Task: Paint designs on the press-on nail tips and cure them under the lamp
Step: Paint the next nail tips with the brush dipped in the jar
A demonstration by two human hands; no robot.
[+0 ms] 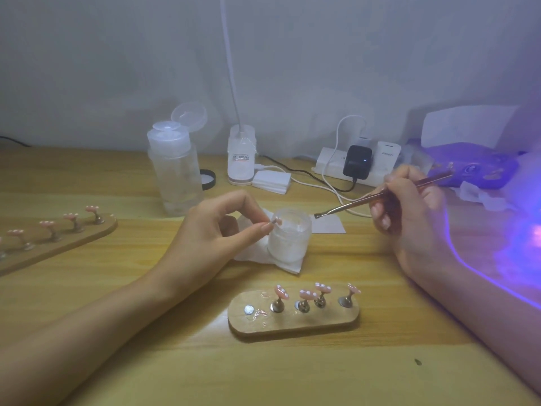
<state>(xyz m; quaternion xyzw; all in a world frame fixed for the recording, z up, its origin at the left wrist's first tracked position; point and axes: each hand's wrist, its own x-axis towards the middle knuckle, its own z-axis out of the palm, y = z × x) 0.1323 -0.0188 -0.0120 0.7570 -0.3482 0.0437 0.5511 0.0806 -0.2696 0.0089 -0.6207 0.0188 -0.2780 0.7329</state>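
My left hand (222,227) pinches a small pink nail tip (276,221) between thumb and forefinger, just above the rim of a small frosted jar (289,241) that stands on a white wipe (254,253). My right hand (409,209) grips a thin metal brush (377,197), its dark tip hovering just right of the jar. Nearer to me lies a wooden holder board (292,320) with several pink tips on metal stands and one bare magnet. A second wooden board (55,238) with several pink tips lies at the left. The curing lamp (521,235) glows violet at the right edge.
A clear pump bottle (175,171) with its lid flipped open stands behind my left hand. A white lamp base (241,155), a stack of white pads (272,181), a power strip (351,165) with plugs and cables, and a violet-lit tray (480,171) line the back.
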